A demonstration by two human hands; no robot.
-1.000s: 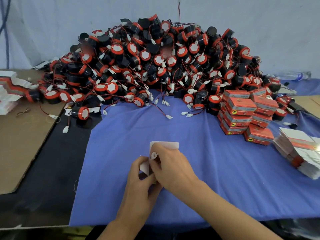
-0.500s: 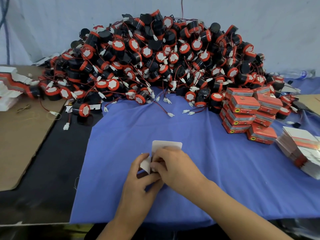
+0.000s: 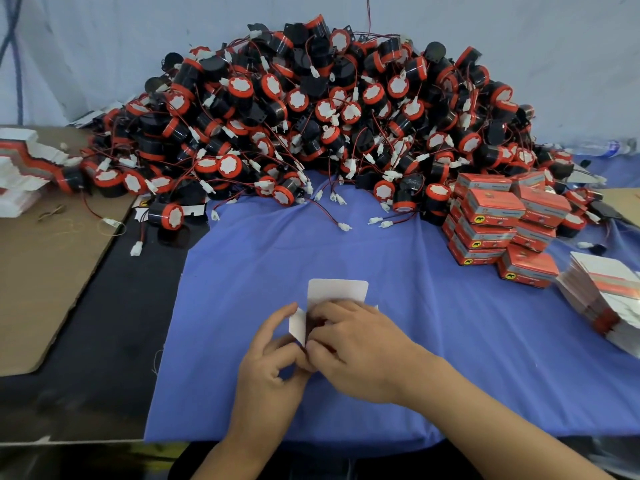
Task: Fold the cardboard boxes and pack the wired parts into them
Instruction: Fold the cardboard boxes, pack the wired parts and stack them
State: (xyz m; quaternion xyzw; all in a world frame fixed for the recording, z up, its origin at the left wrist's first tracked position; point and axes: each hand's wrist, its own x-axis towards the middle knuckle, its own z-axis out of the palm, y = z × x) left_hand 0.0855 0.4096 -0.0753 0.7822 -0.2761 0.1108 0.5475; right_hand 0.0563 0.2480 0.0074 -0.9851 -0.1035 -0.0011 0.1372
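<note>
A small cardboard box (image 3: pixel 337 289) sits on the blue cloth (image 3: pixel 450 341) in front of me, its white lid flap standing up and a side flap showing at the left. My left hand (image 3: pixel 273 362) grips the box's left side. My right hand (image 3: pixel 356 344) covers the box from the right, fingers curled on its opening, where a bit of red shows; the box's body is mostly hidden. A big heap of black-and-red wired parts (image 3: pixel 329 116) fills the back of the table.
Closed red boxes (image 3: pixel 502 223) are stacked at the right. A pile of flat unfolded boxes (image 3: pixel 602 296) lies at the far right, another (image 3: pixel 20 168) at the far left. Brown cardboard sheet (image 3: pixel 45 271) covers the left table; a plastic bottle (image 3: pixel 602 147) lies at the back right.
The white connector seen by my right fingers a second ago is out of sight now. My right hand has settled lower over the box's opening. Left hand keeps its grip.
</note>
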